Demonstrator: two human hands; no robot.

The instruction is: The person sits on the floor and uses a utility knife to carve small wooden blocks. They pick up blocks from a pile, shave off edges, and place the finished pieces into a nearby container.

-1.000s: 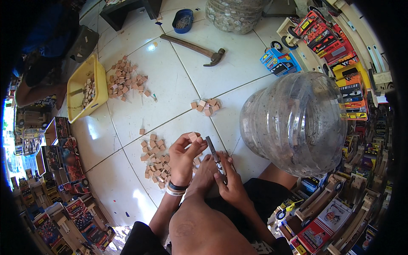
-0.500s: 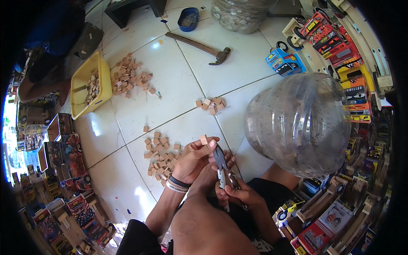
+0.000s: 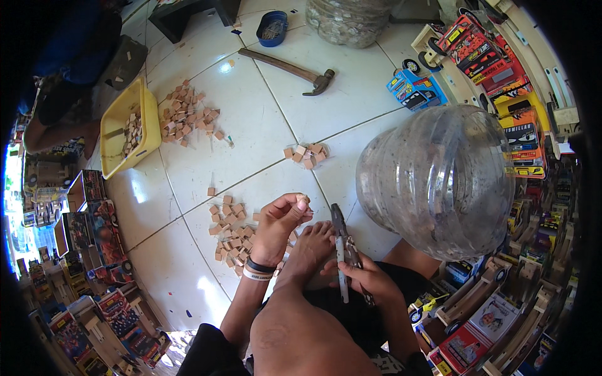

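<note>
My left hand [image 3: 279, 227] is closed in a pinch, with a small wooden block [image 3: 303, 197] mostly hidden between thumb and fingertips. A thin, wire-like bit shows by the fingertips, too small to make out well. To the right, my right hand [image 3: 370, 280] grips a pair of pliers [image 3: 339, 227] by the handles, which look spread. Their dark jaws point up and away from me, apart from the block. Beside my left wrist lies a scattered group of small wooden blocks [image 3: 233, 235] on the tiles. A smaller cluster of blocks [image 3: 307, 155] sits farther ahead.
A large clear plastic bottle [image 3: 433, 182] lies at the right. A hammer [image 3: 288, 67] and blue dish [image 3: 272, 30] are farther off. At left stand a yellow tub [image 3: 158, 119] and another block pile [image 3: 186, 116]. Toy trucks [image 3: 483, 326] crowd both sides. Another person sits at upper left.
The pliers have moved right, away from the block and my left hand. My left hand has turned, so its fingers now cover most of the block.
</note>
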